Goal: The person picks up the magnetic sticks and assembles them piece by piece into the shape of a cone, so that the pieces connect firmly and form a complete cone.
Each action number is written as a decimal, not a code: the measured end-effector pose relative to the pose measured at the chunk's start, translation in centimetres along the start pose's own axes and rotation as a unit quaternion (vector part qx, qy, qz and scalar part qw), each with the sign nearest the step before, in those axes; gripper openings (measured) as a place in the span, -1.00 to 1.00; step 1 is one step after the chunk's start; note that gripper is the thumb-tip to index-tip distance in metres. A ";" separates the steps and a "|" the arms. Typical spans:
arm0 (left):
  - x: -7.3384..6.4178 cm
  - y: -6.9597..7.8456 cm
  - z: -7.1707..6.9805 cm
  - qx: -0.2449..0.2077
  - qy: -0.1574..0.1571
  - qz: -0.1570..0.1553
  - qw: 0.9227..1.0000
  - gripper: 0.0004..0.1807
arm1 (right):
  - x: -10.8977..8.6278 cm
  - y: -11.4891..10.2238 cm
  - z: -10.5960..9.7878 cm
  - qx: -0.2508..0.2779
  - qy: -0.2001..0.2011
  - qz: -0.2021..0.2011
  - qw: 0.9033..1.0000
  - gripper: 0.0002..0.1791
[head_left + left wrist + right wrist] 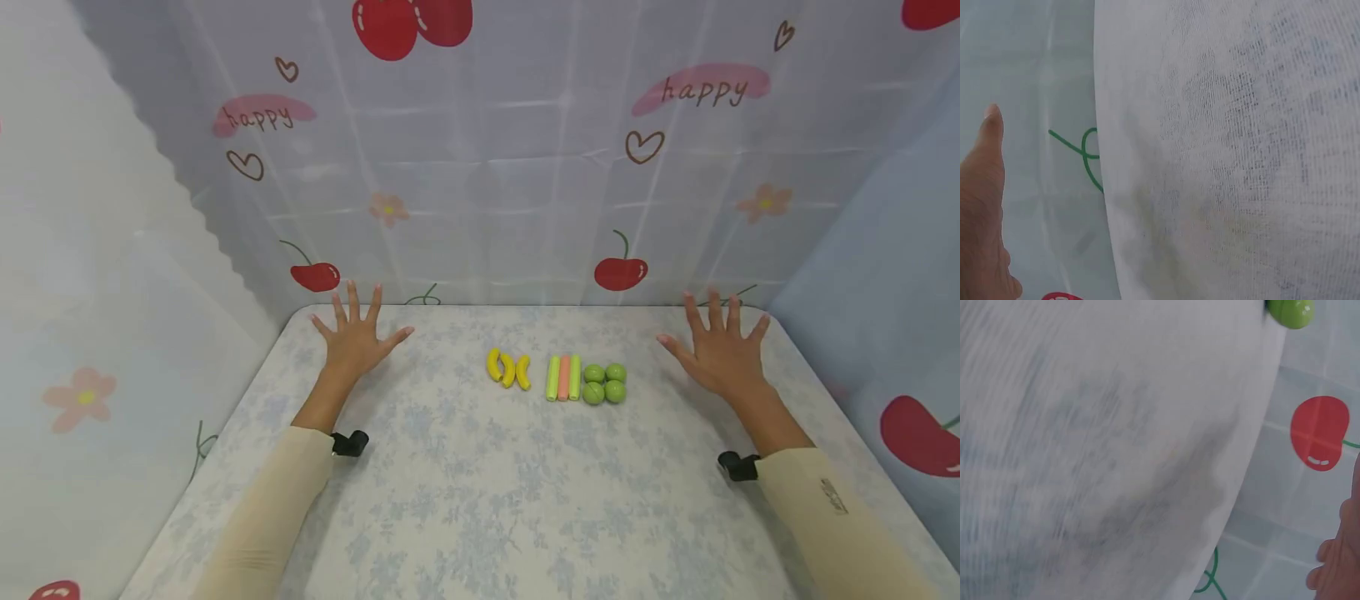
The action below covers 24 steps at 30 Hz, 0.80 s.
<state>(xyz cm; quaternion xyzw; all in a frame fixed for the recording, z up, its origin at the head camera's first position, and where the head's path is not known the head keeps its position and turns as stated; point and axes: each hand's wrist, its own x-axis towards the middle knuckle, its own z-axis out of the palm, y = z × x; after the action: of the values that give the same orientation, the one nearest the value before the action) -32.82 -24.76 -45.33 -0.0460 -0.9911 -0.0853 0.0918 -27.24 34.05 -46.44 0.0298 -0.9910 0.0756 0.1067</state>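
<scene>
My left hand (354,343) is spread wide over the far left of the table and holds nothing. On the far right, my right hand (722,357) is spread the same way, its fingers slightly blurred, also holding nothing. Between them lie several small things. Three yellow banana-shaped pieces (507,370) are nearest the left hand. Beside them stand two light green sticks (552,378) with a pink stick (564,378) in the middle. Closest to the right hand are several round green pieces (604,383) in a block; one green piece (1291,311) shows in the right wrist view.
A pale blue patterned cloth covers the table (465,500). Behind its far edge hangs a curtain (480,183) printed with cherries, hearts and flowers; similar sheets close off both sides. Black wrist devices (350,443) sit at the sleeve cuffs.
</scene>
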 end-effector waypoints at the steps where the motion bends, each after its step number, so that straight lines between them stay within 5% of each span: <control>1: 0.0 0.1 0.0 -0.004 0.000 0.003 1.000 0.15 | 0.0 -0.1 -0.1 0.012 -0.007 0.004 1.000 0.06; 11: -1.4 3.6 0.9 -0.082 -0.013 0.036 0.996 0.00 | -1.0 -2.5 -1.3 0.131 -0.138 0.025 0.981 0.10; 19: -3.1 7.9 2.4 -0.185 -0.032 0.024 0.982 -0.40 | -2.2 -5.4 -1.3 0.161 -0.140 0.004 0.977 -0.06; 24: -3.0 10.6 3.4 -0.203 -0.044 0.022 0.978 -0.50 | -2.4 -7.2 -0.8 0.169 -0.128 -0.005 0.977 -0.28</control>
<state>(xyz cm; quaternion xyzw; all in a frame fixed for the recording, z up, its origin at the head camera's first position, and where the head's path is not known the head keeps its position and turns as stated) -29.35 -14.01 -47.52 -0.0892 -0.9549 -0.2805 0.0389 -24.15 27.17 -45.16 0.0614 -0.9692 0.2371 -0.0276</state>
